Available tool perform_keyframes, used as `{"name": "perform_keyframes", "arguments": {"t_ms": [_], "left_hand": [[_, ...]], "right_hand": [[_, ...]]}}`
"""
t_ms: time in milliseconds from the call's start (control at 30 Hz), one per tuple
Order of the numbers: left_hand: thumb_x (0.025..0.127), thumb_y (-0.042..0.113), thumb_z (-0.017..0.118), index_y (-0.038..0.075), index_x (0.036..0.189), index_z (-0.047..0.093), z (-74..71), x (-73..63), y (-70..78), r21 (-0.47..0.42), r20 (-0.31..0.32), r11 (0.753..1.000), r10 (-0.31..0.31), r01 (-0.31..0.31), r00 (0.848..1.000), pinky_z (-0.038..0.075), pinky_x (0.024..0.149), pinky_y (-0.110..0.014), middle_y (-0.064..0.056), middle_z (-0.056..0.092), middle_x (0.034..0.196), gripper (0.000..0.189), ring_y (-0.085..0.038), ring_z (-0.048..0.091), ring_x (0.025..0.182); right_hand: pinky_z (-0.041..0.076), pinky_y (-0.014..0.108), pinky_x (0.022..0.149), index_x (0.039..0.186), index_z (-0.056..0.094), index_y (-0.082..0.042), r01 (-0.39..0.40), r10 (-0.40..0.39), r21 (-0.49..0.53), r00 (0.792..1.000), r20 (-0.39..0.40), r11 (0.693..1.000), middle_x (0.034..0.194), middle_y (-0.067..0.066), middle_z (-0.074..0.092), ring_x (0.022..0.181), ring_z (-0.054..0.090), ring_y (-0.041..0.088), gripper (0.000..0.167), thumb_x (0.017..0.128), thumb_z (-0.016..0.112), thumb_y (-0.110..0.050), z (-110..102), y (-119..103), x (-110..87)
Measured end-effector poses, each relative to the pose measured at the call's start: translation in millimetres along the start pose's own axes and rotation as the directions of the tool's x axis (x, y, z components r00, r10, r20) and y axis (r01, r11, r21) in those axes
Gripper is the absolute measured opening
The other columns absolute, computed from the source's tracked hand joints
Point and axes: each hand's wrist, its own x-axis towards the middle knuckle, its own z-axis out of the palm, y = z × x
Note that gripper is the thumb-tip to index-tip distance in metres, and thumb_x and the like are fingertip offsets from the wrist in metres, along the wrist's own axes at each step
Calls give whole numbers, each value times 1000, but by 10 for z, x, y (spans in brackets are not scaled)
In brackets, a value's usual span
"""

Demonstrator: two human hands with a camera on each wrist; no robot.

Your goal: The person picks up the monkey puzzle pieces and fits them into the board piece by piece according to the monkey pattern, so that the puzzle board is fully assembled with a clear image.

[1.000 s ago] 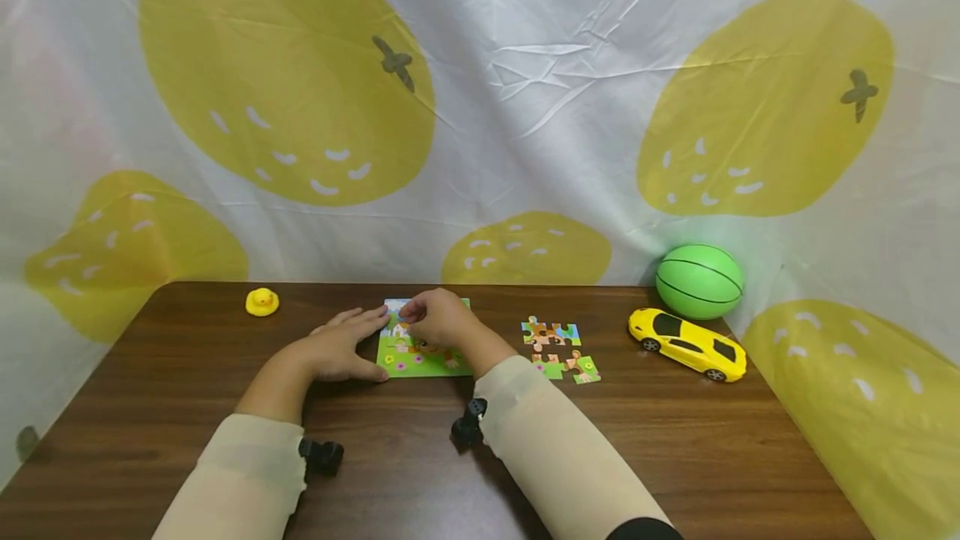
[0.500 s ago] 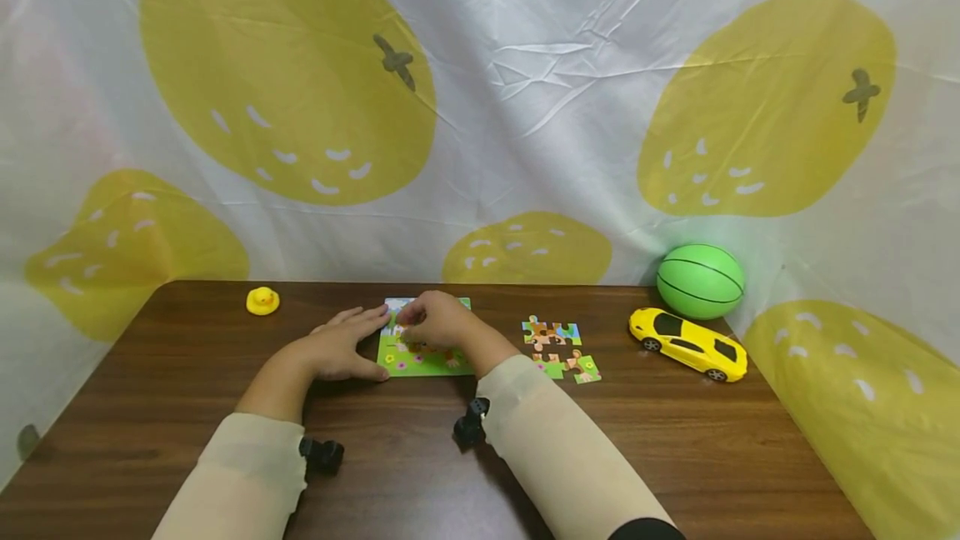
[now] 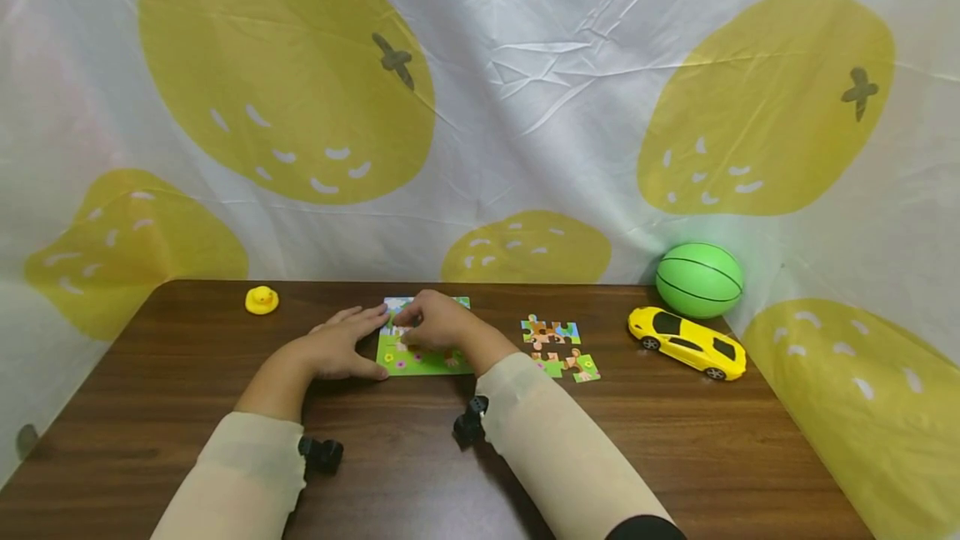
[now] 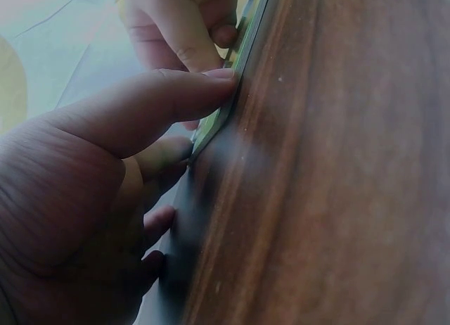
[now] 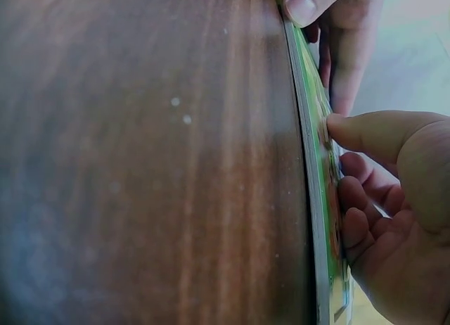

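Note:
A flat jigsaw board (image 3: 416, 366) with a green, flowery picture lies on the table. My left hand (image 3: 341, 346) spans its left side with fingers spread and fairly straight; the thumb touches the near left corner and the fingertips the far left edge. Over the board, my right hand (image 3: 442, 323) has its fingers curled in and its thumb down on the surface. In the right wrist view, the thumb of the right hand (image 5: 401, 177) presses at the edge of a thin puzzle piece (image 5: 325, 130), mostly hidden by the hand.
Loose puzzle pieces (image 3: 552, 332) lie right of the board, several of them close together. Farther right are a yellow toy car (image 3: 687, 344) and a green ball (image 3: 700, 280). A yellow rubber duck (image 3: 262, 301) sits at the back left. Behind the wooden table (image 3: 405, 457) hangs a fruit-print cloth (image 3: 480, 148).
My right fingers and thumb have shifted slightly toward me over the board. My left hand, the board and the loose pieces stay in place.

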Motion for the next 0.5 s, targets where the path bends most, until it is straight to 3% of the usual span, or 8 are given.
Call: {"name": "perform_keyframes", "arguments": {"t_ms": [67, 200, 333, 433, 500], "left_hand": [[87, 57, 81, 18, 171, 28, 1, 2, 0, 0, 1, 1000, -2, 2, 1000, 13, 124, -81, -7, 21, 181, 107, -45, 9, 167], [87, 57, 82, 19, 171, 29, 2, -1, -2, -4, -3, 1000, -2, 2, 1000, 13, 125, -81, -6, 21, 181, 107, -44, 9, 168], [86, 56, 82, 18, 171, 30, -3, 0, -10, -5, -10, 1000, 1, -1, 1000, 14, 125, -81, -7, 22, 181, 107, -44, 10, 168], [87, 56, 82, 18, 171, 29, -1, 5, -13, -2, -6, 1000, -1, 1, 1000, 13, 125, -81, -7, 21, 181, 107, -45, 10, 168], [87, 57, 82, 18, 171, 29, -2, 7, -6, 0, -3, 1000, -2, 2, 1000, 13, 125, -81, -7, 21, 181, 106, -45, 9, 168]], "right_hand": [[51, 29, 46, 138, 74, -15, -7, 7, 16, 1000, 12, 1000, 135, 9, 66, 55, 63, 14, 37, 101, 72, -14, 0, -6, 0], [49, 26, 44, 139, 74, -17, -25, 24, 8, 999, 22, 1000, 131, 5, 70, 51, 58, 12, 37, 103, 70, -16, -4, -15, 4], [49, 28, 43, 141, 72, -17, -26, 26, 7, 999, 47, 1000, 102, -2, 81, 49, 58, 13, 38, 104, 68, -16, -16, -14, 29], [56, 28, 59, 140, 73, -18, 1, -1, -29, 1000, 23, 1000, 108, -3, 80, 70, 66, 10, 37, 103, 71, -20, -34, 0, 17], [61, 29, 73, 139, 73, -18, 23, -23, -35, 1000, -3, 999, 119, 1, 77, 88, 70, 12, 37, 103, 72, -22, -60, 11, -17]]}}
